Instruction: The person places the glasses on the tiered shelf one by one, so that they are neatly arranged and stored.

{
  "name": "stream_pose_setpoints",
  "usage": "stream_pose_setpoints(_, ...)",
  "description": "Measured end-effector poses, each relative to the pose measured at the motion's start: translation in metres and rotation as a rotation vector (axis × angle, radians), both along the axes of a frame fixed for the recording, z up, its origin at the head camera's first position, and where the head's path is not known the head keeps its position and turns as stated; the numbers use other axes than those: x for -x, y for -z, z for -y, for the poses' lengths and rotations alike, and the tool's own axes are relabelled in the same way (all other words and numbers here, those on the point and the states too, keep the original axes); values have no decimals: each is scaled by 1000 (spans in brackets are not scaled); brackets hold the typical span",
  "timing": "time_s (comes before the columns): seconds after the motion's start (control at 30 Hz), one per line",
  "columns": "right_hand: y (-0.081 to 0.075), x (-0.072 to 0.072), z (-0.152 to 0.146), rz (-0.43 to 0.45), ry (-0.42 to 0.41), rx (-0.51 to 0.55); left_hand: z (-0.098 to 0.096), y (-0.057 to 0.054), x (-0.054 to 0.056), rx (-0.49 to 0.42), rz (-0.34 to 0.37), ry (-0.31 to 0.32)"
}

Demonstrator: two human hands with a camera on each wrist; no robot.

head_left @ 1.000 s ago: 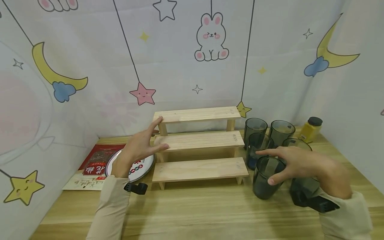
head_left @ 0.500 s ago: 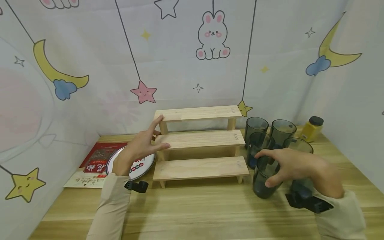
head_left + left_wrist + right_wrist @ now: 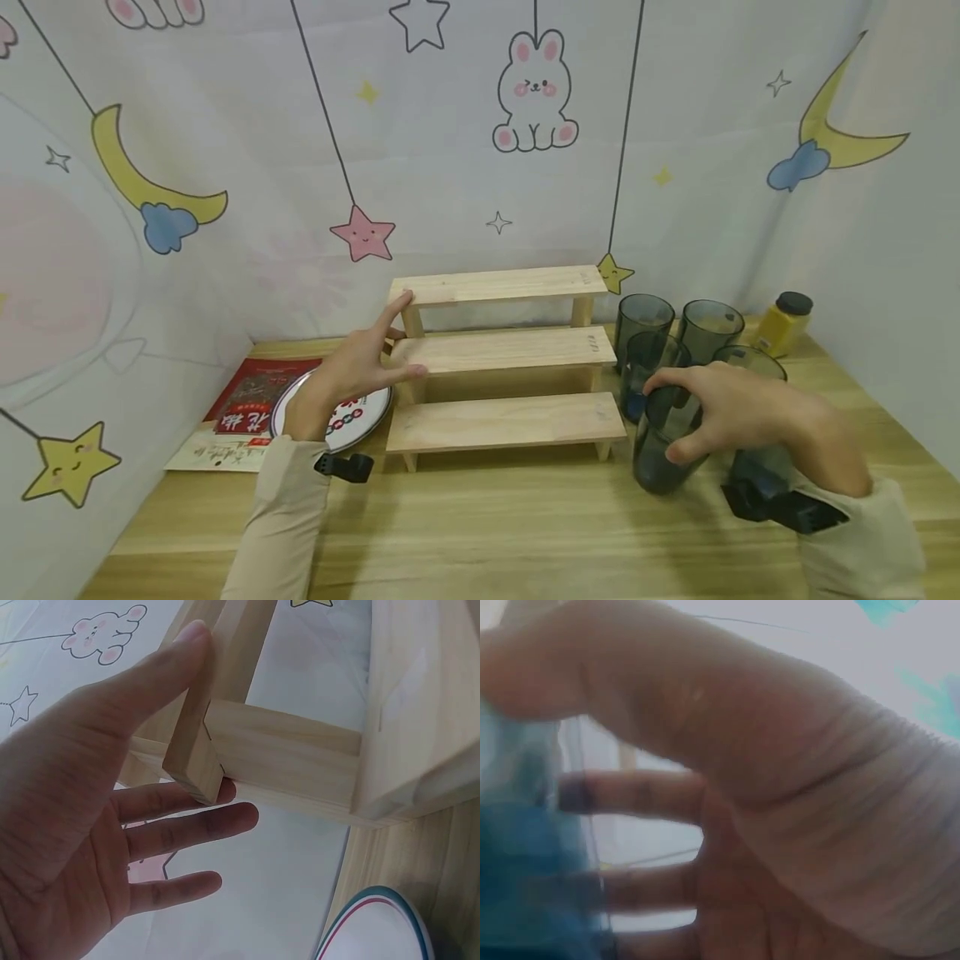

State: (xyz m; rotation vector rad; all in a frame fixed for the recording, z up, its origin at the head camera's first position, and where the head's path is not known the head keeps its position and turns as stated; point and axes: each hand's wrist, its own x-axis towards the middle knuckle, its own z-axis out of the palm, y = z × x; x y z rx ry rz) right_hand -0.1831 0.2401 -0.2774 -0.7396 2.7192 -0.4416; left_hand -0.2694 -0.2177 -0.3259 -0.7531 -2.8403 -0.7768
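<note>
My left hand (image 3: 348, 367) holds the left end of a pale wooden three-step shelf (image 3: 502, 350) in the head view. In the left wrist view, its thumb and index finger lie on opposite sides of a board end (image 3: 196, 761), the other fingers stretched out. At the right of the shelf, my right hand (image 3: 742, 408) grips a dark smoky drinking glass (image 3: 660, 450) near its rim, thumb in front and fingers behind. Fingers show through the bluish glass wall (image 3: 525, 847) in the blurred right wrist view. The glass appears upright, at table level; the hand hides part of it.
Several matching glasses (image 3: 647, 312) cluster behind and beside the right hand. A yellow jar with a black lid (image 3: 783, 325) stands at the back right. Left of the shelf lie a round white plate (image 3: 367, 417) and a red packet (image 3: 247, 400). A printed curtain (image 3: 450, 167) hangs behind.
My right hand has shifted slightly left, bringing thumb and fingers closer round the front glass. The left hand keeps its place on the shelf. The head view has tilted very slightly.
</note>
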Motion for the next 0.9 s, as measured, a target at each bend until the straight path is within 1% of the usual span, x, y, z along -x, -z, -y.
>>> stream_pose_setpoints(0.1, -7, -3, 0, -62, 6, 18, 0, -1, 0, 7, 6, 1)
stream_pose_setpoints(0.2, -14, -7, 1, -149, 8, 26, 0, -2, 0, 6, 12, 5)
stream_pose_setpoints(0.33, -20, -11, 4, -241, 0, 67, 1, -2, 0, 1, 15, 11)
stream_pose_setpoints(0.53, -27, -12, 13, -340, -15, 121, 1, -2, 0, -4, 42, 8)
stream_pose_setpoints(0.7, -34, -8, 27, -387, -27, 179, 1, -3, 0, 0, 45, 4)
stream_pose_setpoints(0.8, -37, -2, 36, -395, -45, 227, 0, -3, 0, 0, 48, 3)
stream_pose_setpoints(0.9, -38, 6, 44, -417, -70, 281, 0, -3, -1, -1, 55, -2)
